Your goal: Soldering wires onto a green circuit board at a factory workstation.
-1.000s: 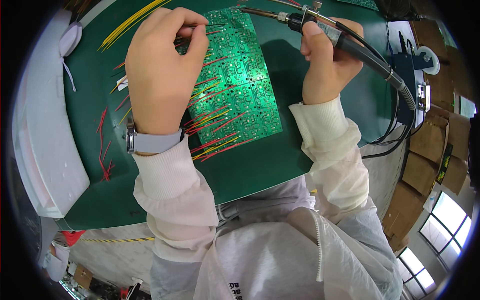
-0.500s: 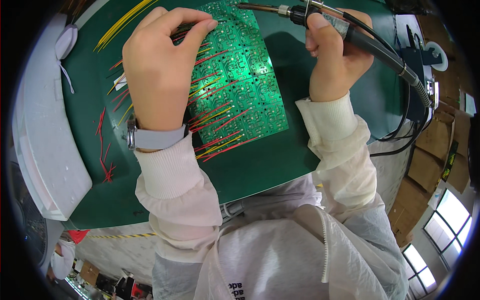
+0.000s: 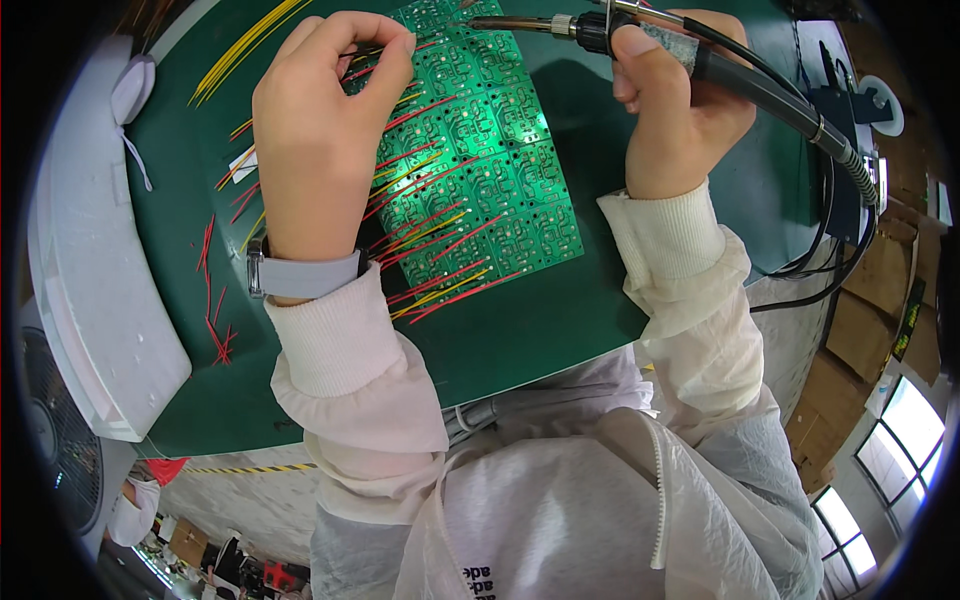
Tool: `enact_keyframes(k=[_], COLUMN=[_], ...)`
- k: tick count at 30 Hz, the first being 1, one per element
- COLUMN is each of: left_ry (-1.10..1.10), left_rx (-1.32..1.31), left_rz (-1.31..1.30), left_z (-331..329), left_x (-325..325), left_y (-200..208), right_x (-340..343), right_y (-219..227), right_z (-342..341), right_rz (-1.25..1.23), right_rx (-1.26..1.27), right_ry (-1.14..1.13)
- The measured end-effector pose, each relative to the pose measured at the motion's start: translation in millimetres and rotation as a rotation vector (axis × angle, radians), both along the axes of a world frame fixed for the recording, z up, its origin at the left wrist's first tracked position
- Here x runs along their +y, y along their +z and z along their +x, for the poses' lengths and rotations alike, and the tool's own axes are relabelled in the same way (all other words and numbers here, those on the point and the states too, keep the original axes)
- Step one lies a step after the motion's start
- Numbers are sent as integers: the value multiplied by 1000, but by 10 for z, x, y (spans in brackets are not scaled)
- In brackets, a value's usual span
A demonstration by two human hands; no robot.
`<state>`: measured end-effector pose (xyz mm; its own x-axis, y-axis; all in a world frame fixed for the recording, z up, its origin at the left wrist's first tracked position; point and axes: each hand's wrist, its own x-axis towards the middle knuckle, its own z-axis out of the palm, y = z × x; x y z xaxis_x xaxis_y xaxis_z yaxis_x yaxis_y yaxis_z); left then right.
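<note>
A green panel of circuit boards point(image 3: 490, 150) lies on the work surface, with red and yellow wires point(image 3: 425, 225) standing out along its left part. Above the panel's far left side, my left hand point(image 3: 325, 120) is closed in a pinch on a thin wire, mostly hidden by the fingers; its exact colour is unclear. My right hand point(image 3: 670, 110) grips a soldering iron point(image 3: 735, 82) by its handle. The iron's metal tip points left over the far end of the panel, a short way right of my left fingertips.
Long yellow wires point(image 3: 240, 55) lie at the far left. Loose red wire pieces point(image 3: 212, 300) are scattered on the green mat point(image 3: 300, 395). A white foam piece point(image 3: 95, 270) borders the left side. The iron's black cable point(image 3: 835, 270) hangs at the right, near a spool point(image 3: 882, 108).
My left fingertips have drawn slightly left and a little up. The soldering iron's tip has shifted slightly down and remains over the panel's far end. Both hands keep their grips.
</note>
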<state>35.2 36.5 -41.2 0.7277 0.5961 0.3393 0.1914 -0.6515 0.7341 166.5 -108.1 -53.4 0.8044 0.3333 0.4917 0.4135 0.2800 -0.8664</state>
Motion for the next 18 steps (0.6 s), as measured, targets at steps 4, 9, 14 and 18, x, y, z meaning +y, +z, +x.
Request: enact_keyframes(k=[4, 9, 14, 18], left_ry=[-2, 6, 4, 28], left_rx=[19, 79, 64, 72], left_rz=[6, -62, -55, -76], left_z=[1, -2, 2, 6], left_x=[2, -8, 1, 3], left_y=[16, 44, 35, 25], right_x=[-50, -60, -61, -57], right_y=[26, 25, 3, -2], right_z=[-16, -4, -3, -4], right_rz=[-128, -177, -208, -177], right_rx=[10, -112, -88, -90], right_ry=[-21, -63, -62, -44])
